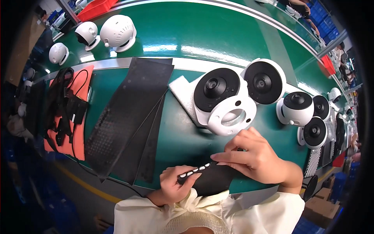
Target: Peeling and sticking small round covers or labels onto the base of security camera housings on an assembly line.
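My left hand [176, 183] grips one end of a black sheet [212, 180] near the front edge of the table. Its thumb presses beside a row of white oval spots along the sheet's bent upper edge. At the other end of that row, my right hand [253, 156] is closed, its thumb and fingertips pinched at the sheet's edge. Whether a small piece sits between those fingertips is hidden. Just beyond my hands lies a white camera [216, 87] with a black round face, its ring-shaped base [251, 113] turned toward me. A second camera [265, 81] rests against it.
Long black sheets [128, 113] with round marks overlap left of centre. Further left, black cables and adapters [76, 109] lie on an orange mat [80, 134]. More white cameras [296, 107] stand at right. Behind a metal rail, a green surface [171, 25] carries several camera units [119, 33].
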`<action>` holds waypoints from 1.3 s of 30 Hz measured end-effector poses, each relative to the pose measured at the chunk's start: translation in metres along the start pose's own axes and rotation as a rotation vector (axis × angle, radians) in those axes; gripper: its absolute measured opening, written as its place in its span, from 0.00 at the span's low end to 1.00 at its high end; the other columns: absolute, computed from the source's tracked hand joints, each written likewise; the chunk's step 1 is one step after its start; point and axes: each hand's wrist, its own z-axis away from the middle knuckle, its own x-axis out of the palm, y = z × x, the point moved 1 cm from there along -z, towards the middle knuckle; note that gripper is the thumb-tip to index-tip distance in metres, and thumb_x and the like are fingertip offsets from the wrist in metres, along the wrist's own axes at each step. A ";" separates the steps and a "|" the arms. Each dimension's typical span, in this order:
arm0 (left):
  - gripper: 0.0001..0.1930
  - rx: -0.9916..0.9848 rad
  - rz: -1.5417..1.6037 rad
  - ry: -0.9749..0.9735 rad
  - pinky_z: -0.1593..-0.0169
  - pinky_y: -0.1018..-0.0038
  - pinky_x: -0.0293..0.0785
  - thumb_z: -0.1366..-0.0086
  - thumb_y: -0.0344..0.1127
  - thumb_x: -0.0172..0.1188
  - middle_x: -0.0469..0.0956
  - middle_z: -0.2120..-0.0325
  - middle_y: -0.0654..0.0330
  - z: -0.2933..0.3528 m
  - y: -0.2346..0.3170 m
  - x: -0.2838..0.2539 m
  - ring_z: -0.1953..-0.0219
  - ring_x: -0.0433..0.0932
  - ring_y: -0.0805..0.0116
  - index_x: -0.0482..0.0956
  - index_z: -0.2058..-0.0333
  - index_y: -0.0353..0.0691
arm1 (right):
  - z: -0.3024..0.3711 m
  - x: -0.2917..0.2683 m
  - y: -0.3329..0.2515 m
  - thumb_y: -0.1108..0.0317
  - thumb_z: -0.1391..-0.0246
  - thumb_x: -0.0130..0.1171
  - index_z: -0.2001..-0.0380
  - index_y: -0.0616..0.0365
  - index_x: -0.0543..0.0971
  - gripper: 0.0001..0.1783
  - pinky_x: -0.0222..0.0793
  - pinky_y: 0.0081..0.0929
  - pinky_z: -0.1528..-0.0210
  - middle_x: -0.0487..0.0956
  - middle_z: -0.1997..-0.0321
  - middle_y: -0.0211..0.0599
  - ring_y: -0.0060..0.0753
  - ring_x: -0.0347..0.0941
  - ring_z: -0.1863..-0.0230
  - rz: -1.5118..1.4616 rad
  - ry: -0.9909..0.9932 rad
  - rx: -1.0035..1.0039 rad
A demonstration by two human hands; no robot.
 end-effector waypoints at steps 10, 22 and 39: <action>0.08 -0.035 0.057 -0.045 0.81 0.81 0.66 0.56 0.24 0.61 0.74 0.84 0.57 0.000 -0.001 0.001 0.85 0.73 0.70 0.72 0.75 0.33 | 0.012 0.012 0.008 0.69 0.68 0.64 0.71 0.52 0.79 0.14 0.50 0.21 0.75 0.66 0.78 0.25 0.24 0.59 0.77 -0.104 0.081 -0.073; 0.07 -0.140 0.088 -0.075 0.84 0.84 0.61 0.53 0.24 0.59 0.71 0.88 0.63 -0.003 -0.003 0.005 0.88 0.68 0.79 0.71 0.74 0.34 | 0.018 0.022 0.015 0.78 0.73 0.58 0.75 0.60 0.76 0.13 0.59 0.20 0.78 0.68 0.77 0.30 0.27 0.62 0.79 -0.092 0.226 -0.260; 0.08 -0.037 0.076 -0.110 0.84 0.82 0.63 0.52 0.25 0.59 0.72 0.88 0.63 -0.003 -0.003 0.000 0.89 0.69 0.77 0.70 0.73 0.34 | -0.034 0.014 0.011 0.88 0.68 0.53 0.63 0.66 0.66 0.22 0.63 0.24 0.79 0.71 0.73 0.38 0.32 0.66 0.77 -0.008 0.472 -0.037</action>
